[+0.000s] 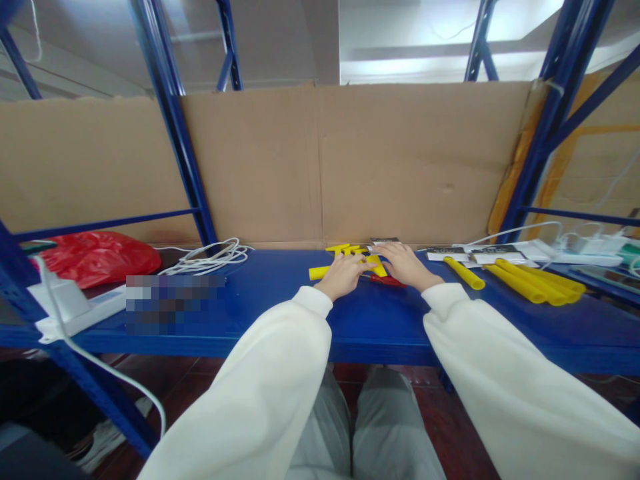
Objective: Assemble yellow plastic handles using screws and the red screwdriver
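Note:
Near the middle of the blue shelf, my left hand (344, 275) bends over a yellow tube (319, 273), whose end sticks out to its left. Its fingertips meet a yellow piece (377, 267) between my two hands; whether this belongs to the same tube is hidden. My right hand (401, 262) curls in from the other side, fingers closed at the yellow piece's far edge. Under the right palm lies a flat red object (387, 281), partly covered, its kind unclear. Several short yellow pieces (345, 249) lie just beyond my left fingers.
Several yellow tubes (535, 283) lie at the right, with a single yellow tube (465, 273) nearer. Behind them are black-and-white packets (497, 255) and a power strip (590, 257). At left are coiled white cable (220, 257), a red plastic bag (100, 257) and another power strip (95, 310). Cardboard (400, 167) backs the shelf.

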Tool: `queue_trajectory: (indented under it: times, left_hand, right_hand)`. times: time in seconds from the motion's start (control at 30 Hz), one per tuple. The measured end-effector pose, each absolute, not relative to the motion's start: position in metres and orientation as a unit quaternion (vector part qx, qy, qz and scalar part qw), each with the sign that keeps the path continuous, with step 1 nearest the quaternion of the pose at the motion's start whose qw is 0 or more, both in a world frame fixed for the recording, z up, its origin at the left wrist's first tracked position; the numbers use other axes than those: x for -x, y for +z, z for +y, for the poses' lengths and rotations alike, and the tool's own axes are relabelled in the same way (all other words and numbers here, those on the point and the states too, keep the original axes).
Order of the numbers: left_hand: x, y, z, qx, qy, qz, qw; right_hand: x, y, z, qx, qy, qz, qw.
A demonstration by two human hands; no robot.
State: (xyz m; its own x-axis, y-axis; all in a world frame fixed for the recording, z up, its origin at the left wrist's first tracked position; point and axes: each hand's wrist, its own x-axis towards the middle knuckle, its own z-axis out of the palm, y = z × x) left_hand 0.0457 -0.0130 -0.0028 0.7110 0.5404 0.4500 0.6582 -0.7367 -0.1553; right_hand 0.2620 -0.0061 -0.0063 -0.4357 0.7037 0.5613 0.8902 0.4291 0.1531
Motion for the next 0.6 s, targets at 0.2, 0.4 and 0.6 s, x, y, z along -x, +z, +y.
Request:
queue_trajectory:
  times: [0.2,0.4,0.6]
  left_hand:
    - [-0.047,-0.001,-0.015,0.912,-0.186,-0.332,0.155]
    - [-0.047,-0.002,-0.014,0.911,-0.186,-0.333,0.155]
    - [-0.046,-0.001,-0.014,0.902,-0.195,-0.356,0.146]
  right_hand:
    - [-0.251,0.0,-0.014,0.478,-0.192,-0.842,0.161]
    - [-0.249,0.005,-0.019,0.499,-0.169,-0.836,0.149]
    - [-0.256,-0.003,-0.003,0.561,-0.089,-0.782,0.255]
